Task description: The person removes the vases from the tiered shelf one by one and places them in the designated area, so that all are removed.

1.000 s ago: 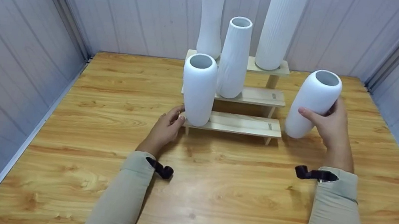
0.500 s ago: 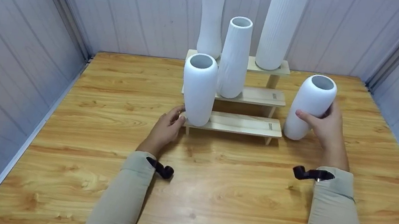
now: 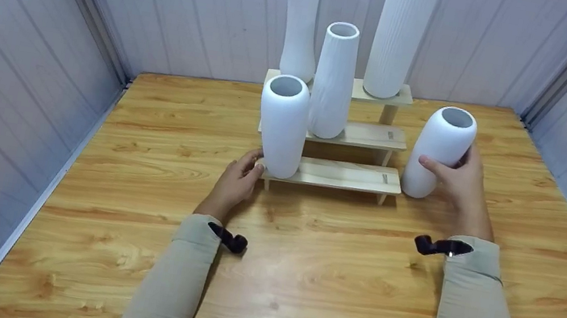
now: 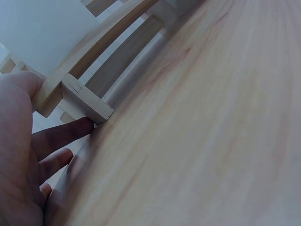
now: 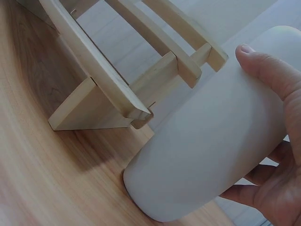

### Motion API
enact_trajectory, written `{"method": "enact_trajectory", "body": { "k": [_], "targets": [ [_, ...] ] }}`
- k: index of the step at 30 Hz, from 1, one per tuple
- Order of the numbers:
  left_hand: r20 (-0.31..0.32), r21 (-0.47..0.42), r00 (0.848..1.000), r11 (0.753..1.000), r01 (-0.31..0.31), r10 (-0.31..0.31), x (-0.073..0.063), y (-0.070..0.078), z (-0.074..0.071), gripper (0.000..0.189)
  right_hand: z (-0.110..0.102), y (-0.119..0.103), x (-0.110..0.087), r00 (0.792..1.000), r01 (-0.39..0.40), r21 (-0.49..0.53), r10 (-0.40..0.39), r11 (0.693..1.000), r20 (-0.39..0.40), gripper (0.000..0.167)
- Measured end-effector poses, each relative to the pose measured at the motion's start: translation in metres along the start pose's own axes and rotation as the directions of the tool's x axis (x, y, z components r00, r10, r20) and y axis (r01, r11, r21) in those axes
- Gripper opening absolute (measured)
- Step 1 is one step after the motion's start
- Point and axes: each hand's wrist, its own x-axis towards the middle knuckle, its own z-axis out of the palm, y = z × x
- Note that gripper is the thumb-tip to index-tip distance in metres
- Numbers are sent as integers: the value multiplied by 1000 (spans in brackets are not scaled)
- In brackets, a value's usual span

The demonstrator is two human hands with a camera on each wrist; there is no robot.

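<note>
Four vases (image 3: 333, 84) stand upright on the stepped stand (image 3: 371, 135): two at the top, one midway, one on the lowest shelf (image 3: 347, 175). Outstanding: a fifth vase (image 3: 440, 142), tilted, beside the stand's right end; contact with the desk (image 3: 321, 280) uncertain. Right hand (image 3: 461, 181): fingers and thumb wrapped round it. Left hand (image 3: 233, 182): fingers and thumb pinching the lowest shelf's left end.

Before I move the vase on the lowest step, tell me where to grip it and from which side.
Probably best around the middle of the vase, coming from the front right. It stands upright, its body narrows toward the base, no other vase shares the lowest step, and the left hand is at that step's left end.
</note>
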Motion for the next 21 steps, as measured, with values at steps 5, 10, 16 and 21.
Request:
{"method": "enact_trajectory", "body": {
  "k": [5, 10, 16, 21],
  "targets": [
    [-12, -13, 1000, 1000, -4, 4, 0, 0, 1, 41, 3, 0, 3, 999, -34, -22, 34, 999, 4, 105],
    [-13, -24, 1000, 1000, -11, 11, 1, 0, 0, 40, 9, 11, 9, 1000, 23, -5, -24, 1000, -14, 106],
    [-7, -2, 1000, 1000, 20, -20, 0, 0, 0, 40, 21, 33, 16, 998, 42, 90, -37, 995, -50, 113],
    [-6, -12, 1000, 1000, 6, -6, 0, 1, 0, 39, 27, 42, 19, 994, 89, 104, -81, 991, -76, 113]
  ]
}}
